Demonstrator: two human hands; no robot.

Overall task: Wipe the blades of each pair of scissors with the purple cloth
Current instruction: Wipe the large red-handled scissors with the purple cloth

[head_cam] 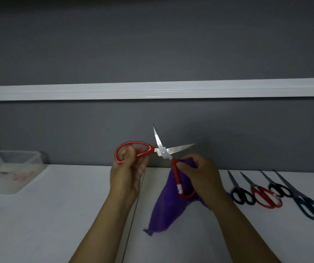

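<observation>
Red-handled scissors (pixel 163 152) held up in the air over the middle of the counter (pixel 48 215), towards its back edge, with blades spread wide and bare and tips pointing up and away. Left hand (pixel 127 175) wrapped round the big loop handle, fingers (pixel 126 153) curled through it. Right hand (pixel 199 177) pinching the other handle, fingers (pixel 183 165) narrow round it, with the purple cloth (pixel 163 211) bunched in the same grip. Cloth hanging down behind that handle towards the counter; hard to tell whether touching it. Cloth below the pivot, on neither blade.

Lined up near the right edge of the counter, tips towards the back edge: black-handled scissors (pixel 242 195), a second red-handled pair (pixel 266 196), a smaller black-handled pair (pixel 280 189), and long dark-blue-handled shears (pixel 311 207) closest to the edge. All four closed, flat, side by side, well apart from both hands. Clear plastic box (pixel 12 162) at the back left corner, contents too blurred to name.

Judged from this alone: opening step for the pair in hand, blades parted to expose the inner faces, no cloth on steel at this instant. No telling whether the row is wiped and set aside or waiting, since nothing on those blades separates clean from dirty. Left at the least: cloth up onto each blade of the held pair, then whichever of the row remains.
</observation>
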